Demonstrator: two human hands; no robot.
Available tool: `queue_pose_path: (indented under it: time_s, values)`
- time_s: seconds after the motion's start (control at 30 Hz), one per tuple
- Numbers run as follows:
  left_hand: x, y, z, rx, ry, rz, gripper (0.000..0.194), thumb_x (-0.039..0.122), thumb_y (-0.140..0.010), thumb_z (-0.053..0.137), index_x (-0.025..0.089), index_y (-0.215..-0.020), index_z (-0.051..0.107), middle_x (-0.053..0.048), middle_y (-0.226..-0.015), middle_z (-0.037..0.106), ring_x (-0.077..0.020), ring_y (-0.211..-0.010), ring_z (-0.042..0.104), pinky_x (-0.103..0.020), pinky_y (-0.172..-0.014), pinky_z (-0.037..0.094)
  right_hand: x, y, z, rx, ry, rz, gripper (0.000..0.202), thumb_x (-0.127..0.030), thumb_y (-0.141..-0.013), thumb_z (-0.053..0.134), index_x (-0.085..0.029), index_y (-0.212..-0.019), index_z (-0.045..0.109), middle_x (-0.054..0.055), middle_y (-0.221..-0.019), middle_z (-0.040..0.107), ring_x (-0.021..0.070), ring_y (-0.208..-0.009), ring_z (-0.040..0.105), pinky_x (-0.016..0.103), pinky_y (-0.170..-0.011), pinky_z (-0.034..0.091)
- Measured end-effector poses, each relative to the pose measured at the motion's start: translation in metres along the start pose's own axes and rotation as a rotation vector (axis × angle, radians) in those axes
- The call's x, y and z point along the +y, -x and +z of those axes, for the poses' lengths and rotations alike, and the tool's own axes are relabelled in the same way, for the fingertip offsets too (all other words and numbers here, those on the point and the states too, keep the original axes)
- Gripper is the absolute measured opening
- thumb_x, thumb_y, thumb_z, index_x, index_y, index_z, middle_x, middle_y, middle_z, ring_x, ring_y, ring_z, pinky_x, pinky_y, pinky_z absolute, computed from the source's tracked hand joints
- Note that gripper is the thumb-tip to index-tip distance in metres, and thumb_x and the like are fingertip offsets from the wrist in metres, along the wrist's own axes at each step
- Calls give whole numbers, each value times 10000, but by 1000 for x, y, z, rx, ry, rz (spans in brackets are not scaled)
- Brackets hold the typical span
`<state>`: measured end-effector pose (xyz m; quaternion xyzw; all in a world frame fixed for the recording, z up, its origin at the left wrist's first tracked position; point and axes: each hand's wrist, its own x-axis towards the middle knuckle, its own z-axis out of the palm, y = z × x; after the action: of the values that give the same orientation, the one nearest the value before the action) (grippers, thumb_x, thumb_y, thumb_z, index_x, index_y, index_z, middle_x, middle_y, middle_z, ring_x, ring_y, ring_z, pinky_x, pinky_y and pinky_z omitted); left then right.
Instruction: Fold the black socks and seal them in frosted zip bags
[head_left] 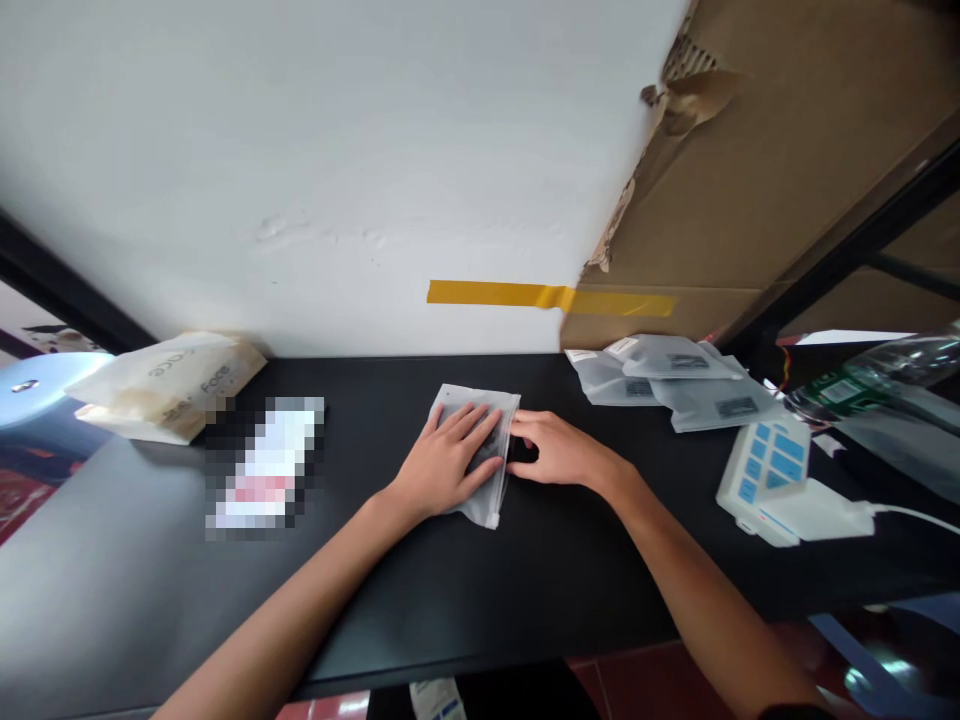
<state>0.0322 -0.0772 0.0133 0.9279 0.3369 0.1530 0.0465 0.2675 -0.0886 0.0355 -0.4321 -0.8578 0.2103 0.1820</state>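
Note:
A frosted zip bag point(491, 497) lies on the black table with its zip edge to the right; a white slider shows at the near end of that edge. My left hand point(448, 458) rests flat on top of the bag, fingers stretched out and slightly spread, covering most of it. Something dark shows faintly beneath the fingers; what it is, I cannot tell. At the zip edge, my right hand point(559, 448) curls with thumb and fingers gripping the bag's rim. The right fingertips are partly hidden.
Several frosted bags with dark labels point(686, 385) lie at the back right. Near them are a white device with blue keys point(776, 455), its cable, and a plastic bottle point(847, 390). To the left are a paper bag point(169, 380) and a blurred-out rectangle point(270, 465). A white panel point(360, 180) stands behind.

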Motion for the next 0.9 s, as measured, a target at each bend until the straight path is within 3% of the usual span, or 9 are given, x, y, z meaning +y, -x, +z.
queue_pose_path:
  time_s: [0.1,0.2,0.33,0.4,0.53,0.67,0.8,0.9]
  values:
    - [2,-1,-1,-40,-40,-41,611,517,-1037,405,243,-1580,345,-112,-1575,460,-335,-1454,418,-628,-1190,280,5,0,-4,-21,-15,27,222,-201,-793,783,-222,-1011,747,45,-1027,678,161,-804,643,268,-729,508]
    - [-3,-4,0,-51,-104,-139,598,529,-1025,428,298,-1572,361,-106,-1582,448,-363,-1459,399,-674,-1153,303,3,0,-3,47,43,41,166,-177,-814,772,-217,-974,747,23,-959,681,142,-747,631,263,-701,499]
    - [-20,-8,1,-26,-166,-297,603,550,-1002,473,342,-1561,386,-113,-1570,460,-418,-1446,393,-695,-1114,332,-10,-2,9,78,115,-83,373,-187,-849,754,-258,-1210,694,27,-1049,699,158,-802,658,292,-766,525]
    - [-28,-7,0,-2,-132,-297,579,556,-1011,448,358,-1553,397,-96,-1567,466,-408,-1452,387,-667,-1118,348,-15,-4,18,90,164,-140,415,-192,-886,719,-260,-1291,660,48,-1116,712,200,-926,678,346,-870,535]
    - [-37,-2,-1,100,11,-278,558,540,-1044,366,294,-1542,426,-103,-1553,481,-329,-1436,435,-564,-1151,370,-14,-9,34,232,189,-84,333,-234,-953,644,-193,-1283,671,90,-1258,708,254,-1152,635,426,-1049,490]
    - [-43,-1,-3,143,106,-302,550,544,-1039,377,254,-1490,500,-122,-1519,513,-305,-1360,526,-531,-1147,391,-7,-10,34,233,159,-69,369,-245,-945,658,-196,-1311,659,81,-1285,710,249,-1161,630,430,-1023,516]
    - [-49,0,-5,145,135,-347,570,557,-1035,370,227,-1474,520,-139,-1517,509,-311,-1380,508,-532,-1165,374,-3,-10,30,245,162,-31,227,-214,-951,649,-203,-1159,738,67,-1130,769,233,-1056,657,409,-960,529]
    - [-51,0,-6,132,166,-299,590,564,-1033,373,205,-1478,521,-141,-1532,493,-298,-1394,495,-481,-1173,384,-5,-11,31,189,179,-75,212,-210,-950,647,-214,-1141,739,64,-1114,773,230,-1017,643,404,-924,528]
